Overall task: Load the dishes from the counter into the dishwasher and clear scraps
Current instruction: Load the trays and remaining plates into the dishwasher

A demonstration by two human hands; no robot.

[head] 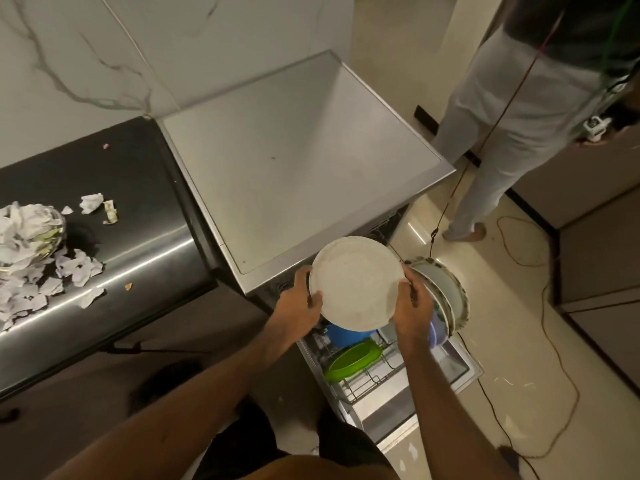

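— Plate?
— Held tilted above the rack, between both hands.
— Fingers?
— Left hand curled round the rim at 9 o'clock, right hand gripping at 3 o'clock.
— In the rack?
— Green bowl at 6 o'clock of the plate, blue cup between, patterned plates upright at 3 o'clock.
— Scraps?
— Strewn on the dark worktop, far out at 9 o'clock.

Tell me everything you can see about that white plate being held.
The white plate is round and plain, with a low rim and faint smudges; it looks ceramic. It is tilted, face toward the camera, above the open dishwasher rack. The left hand grips its left edge, the right hand its right edge, thumbs on the face. Patterned plates stand just beyond its right side.
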